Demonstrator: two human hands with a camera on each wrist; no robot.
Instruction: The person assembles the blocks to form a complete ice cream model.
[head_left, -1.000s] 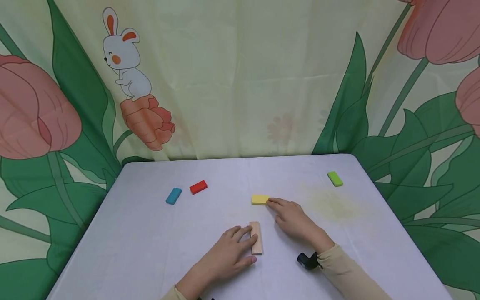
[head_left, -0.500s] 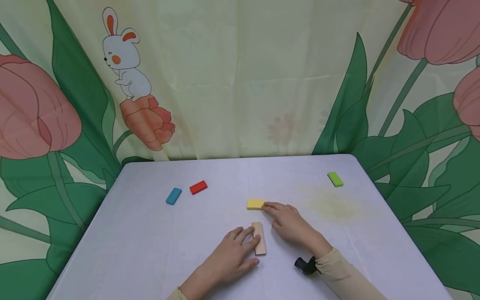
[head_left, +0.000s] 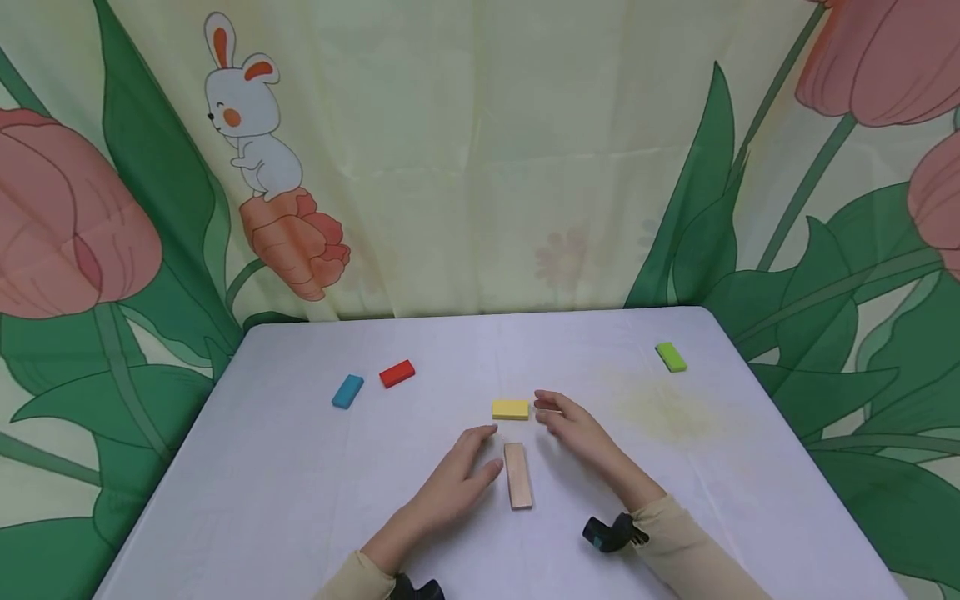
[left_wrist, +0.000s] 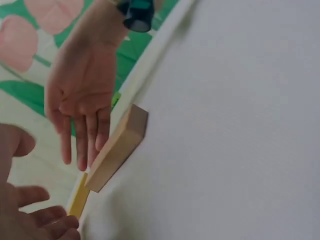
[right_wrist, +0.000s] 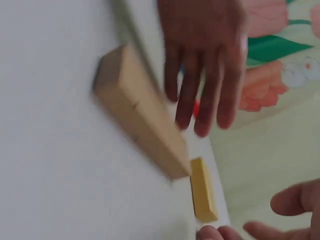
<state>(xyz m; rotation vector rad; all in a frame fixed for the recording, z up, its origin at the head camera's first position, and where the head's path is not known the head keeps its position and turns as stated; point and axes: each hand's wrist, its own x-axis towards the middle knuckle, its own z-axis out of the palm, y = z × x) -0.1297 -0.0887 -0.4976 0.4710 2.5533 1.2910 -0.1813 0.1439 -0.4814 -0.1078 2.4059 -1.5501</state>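
Observation:
A plain wooden block lies lengthwise toward the person on the white-covered table. Just beyond its far end lies a yellow block, set crosswise, with a gap between the two. My left hand is left of the wooden block, thumb and fingers spread and apart from it. To the right of the yellow block is my right hand, its fingers loosely extended and not touching it. Both wrist views show the wooden block, in the left and the right, with neither hand holding anything.
A blue block and a red block lie at the back left of the table. A green block is near the back right corner. Behind the table hangs a curtain printed with tulips and a rabbit.
The yellow block has slid nearer and slightly left, and my right hand has let go of it. My left hand has lifted off the wooden block, which has shifted slightly right.

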